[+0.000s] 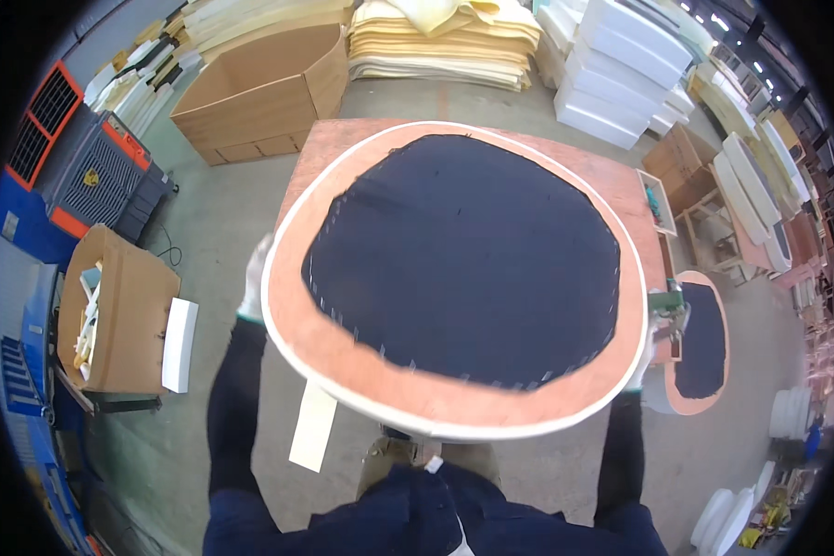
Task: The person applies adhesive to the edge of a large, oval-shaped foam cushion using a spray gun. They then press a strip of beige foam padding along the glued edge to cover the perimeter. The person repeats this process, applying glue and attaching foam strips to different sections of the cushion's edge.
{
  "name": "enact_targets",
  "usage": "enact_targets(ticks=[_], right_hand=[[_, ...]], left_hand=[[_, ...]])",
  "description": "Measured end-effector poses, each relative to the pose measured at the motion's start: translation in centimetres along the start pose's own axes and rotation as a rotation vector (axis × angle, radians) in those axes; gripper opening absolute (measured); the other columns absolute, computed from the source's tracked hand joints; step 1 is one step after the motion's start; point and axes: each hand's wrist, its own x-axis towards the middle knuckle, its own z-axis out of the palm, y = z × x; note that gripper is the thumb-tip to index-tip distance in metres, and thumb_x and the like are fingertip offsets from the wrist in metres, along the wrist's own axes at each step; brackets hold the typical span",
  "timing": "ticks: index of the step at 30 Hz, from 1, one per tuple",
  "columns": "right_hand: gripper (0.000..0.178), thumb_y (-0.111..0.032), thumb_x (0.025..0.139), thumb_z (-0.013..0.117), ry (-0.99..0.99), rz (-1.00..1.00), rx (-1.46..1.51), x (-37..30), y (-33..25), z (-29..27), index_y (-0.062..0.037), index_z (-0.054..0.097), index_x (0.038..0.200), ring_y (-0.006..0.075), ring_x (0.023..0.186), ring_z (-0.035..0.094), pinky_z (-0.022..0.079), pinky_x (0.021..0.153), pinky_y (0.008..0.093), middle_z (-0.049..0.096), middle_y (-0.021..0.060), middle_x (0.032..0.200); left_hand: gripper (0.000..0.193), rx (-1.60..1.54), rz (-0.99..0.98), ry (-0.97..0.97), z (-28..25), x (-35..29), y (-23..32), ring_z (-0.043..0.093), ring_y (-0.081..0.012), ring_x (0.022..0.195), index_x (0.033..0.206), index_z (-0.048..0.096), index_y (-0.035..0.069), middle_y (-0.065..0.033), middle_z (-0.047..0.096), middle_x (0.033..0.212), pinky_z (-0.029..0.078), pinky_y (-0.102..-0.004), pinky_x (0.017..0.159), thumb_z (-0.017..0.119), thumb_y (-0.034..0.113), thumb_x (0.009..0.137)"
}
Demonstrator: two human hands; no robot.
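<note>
A large rounded plywood panel [468, 406] with a white padded edge fills the middle of the head view. Black fabric [463, 259] covers its centre, fixed with staples along the border. My left hand [254, 283], in a white glove, grips the panel's left edge. At the right edge my right hand [641, 363], also gloved, holds the panel from the side. Most fingers of both hands are hidden beneath or behind the rim. The panel lies over a wooden worktable [320, 153] and overhangs its near side.
A similar smaller-looking panel [701, 343] is beyond the table's right side, near a green metal tool [665, 301]. An open cardboard box [250, 102] stands far left, another box [125, 315] at left. Foam sheets [440, 46] and white foam blocks [621, 69] are stacked behind.
</note>
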Motion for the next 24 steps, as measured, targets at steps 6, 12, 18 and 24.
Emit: enact_targets(ticks=[6, 12, 18, 24], right_hand=[[0.047, -0.019, 0.108, 0.050, -0.277, -0.437, -0.343, 0.0, -20.1, 7.2, -0.0017, 0.041, 0.151, 0.0242, 0.133, 0.051, 0.045, 0.111, 0.0372, 0.052, 0.0125, 0.146], [0.050, -0.038, 0.108, 0.049, -0.230, -0.962, -0.883, -3.8, -31.9, 18.7, -0.0034, 0.051, 0.145, 0.0201, 0.116, 0.064, 0.054, 0.098, 0.0334, 0.063, 0.0108, 0.133], [0.074, -0.066, 0.102, 0.044, -0.211, -0.295, -0.350, -0.6, -26.1, 23.3, -0.0038, 0.056, 0.141, 0.0194, 0.106, 0.069, 0.056, 0.093, 0.0346, 0.070, 0.0108, 0.124], [0.096, -0.082, 0.094, 0.039, -0.241, 0.229, -0.641, 14.3, -13.1, 15.0, 0.0036, 0.064, 0.130, 0.0247, 0.104, 0.068, 0.051, 0.096, 0.0365, 0.073, 0.0134, 0.118]], left_hand=[[0.051, 0.489, 0.396, -0.043, 16.1, -2.9, 18.4, 0.059, -0.0180, 0.126, 0.145, 0.051, 0.001, -0.0085, 0.062, 0.138, 0.047, -0.0341, 0.107, 0.039, 0.038, 0.111], [0.054, 0.355, 0.477, -0.233, 22.6, -3.2, 31.0, 0.061, -0.0200, 0.124, 0.151, 0.044, 0.005, -0.0122, 0.060, 0.139, 0.051, -0.0346, 0.103, 0.040, 0.040, 0.110], [0.060, 0.557, 0.498, -0.030, 20.4, 4.5, 28.9, 0.052, -0.0219, 0.136, 0.150, 0.046, 0.000, -0.0127, 0.055, 0.147, 0.038, -0.0362, 0.118, 0.044, 0.043, 0.108], [0.051, 0.612, -0.057, 0.056, 9.7, 13.3, 13.9, 0.059, -0.0243, 0.125, 0.141, 0.057, 0.006, -0.0135, 0.061, 0.138, 0.046, -0.0393, 0.107, 0.058, 0.040, 0.102]])
